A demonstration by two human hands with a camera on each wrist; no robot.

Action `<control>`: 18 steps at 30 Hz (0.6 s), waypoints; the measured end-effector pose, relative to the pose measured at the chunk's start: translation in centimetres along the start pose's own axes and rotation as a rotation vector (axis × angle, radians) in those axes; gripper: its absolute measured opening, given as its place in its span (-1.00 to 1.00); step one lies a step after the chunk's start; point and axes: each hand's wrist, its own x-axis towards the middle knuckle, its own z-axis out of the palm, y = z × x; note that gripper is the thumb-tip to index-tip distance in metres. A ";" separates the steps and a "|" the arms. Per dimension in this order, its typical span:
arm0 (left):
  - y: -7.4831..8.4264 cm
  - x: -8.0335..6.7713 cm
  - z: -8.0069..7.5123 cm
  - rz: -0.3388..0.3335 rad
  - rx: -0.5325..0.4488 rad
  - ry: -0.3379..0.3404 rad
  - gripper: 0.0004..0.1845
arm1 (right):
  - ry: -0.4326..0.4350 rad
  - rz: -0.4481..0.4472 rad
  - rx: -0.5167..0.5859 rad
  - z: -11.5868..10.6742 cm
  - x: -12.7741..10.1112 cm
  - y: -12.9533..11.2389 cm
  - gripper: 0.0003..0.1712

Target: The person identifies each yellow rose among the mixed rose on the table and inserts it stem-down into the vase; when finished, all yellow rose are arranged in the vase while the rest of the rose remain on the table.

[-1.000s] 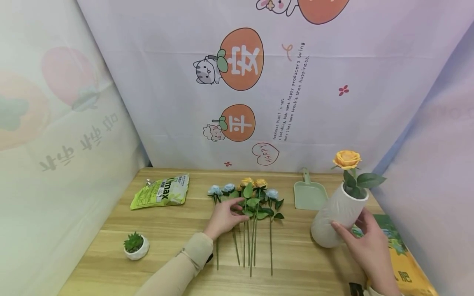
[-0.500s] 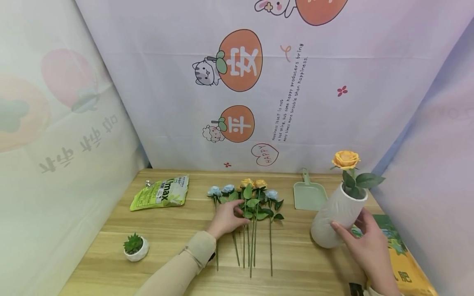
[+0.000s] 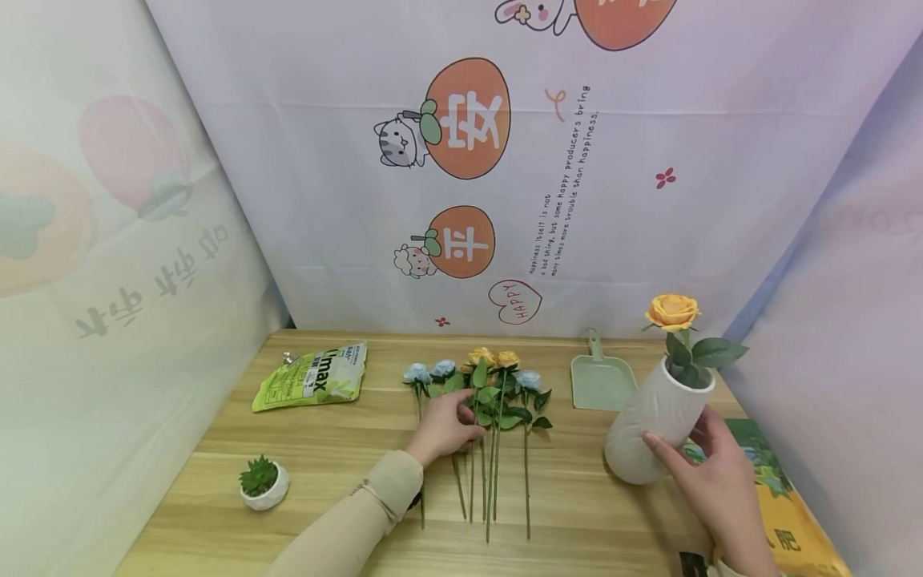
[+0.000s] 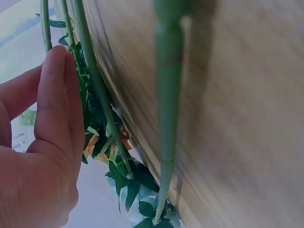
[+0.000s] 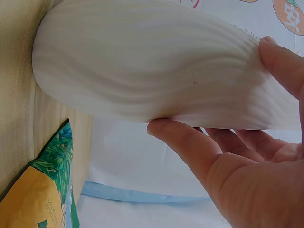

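Note:
My right hand [image 3: 714,473] grips a white ribbed vase [image 3: 652,425], thumb on the near side and fingers round the far side. The vase tilts to the right, and a yellow rose [image 3: 674,312] with dark green leaves stands in its mouth. My left hand [image 3: 443,425] is among several long-stemmed roses lying on the table. Its thumb and fingers pinch a green rose stem [image 4: 46,26]. Blue roses [image 3: 528,379] and yellow roses [image 3: 507,359] make up the flower heads at the far end of the bunch; some stems pass behind the left hand.
A light green dustpan [image 3: 604,382] lies at the back of the wooden table [image 3: 346,473]. At left are a green pouch [image 3: 313,377] and a small potted succulent [image 3: 264,482]. A yellow-and-green bag [image 3: 793,513] lies right of the vase, beside the right-hand curtain.
The pinched stem and its leaf have shifted slightly left, along with a small movement of my left hand. My right hand and the vase have stayed almost still.

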 end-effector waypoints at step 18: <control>2.5 0.0 -1.2 0.032 -0.077 0.054 -0.17 | 0.004 -0.005 -0.001 0.0 0.0 0.1 0.14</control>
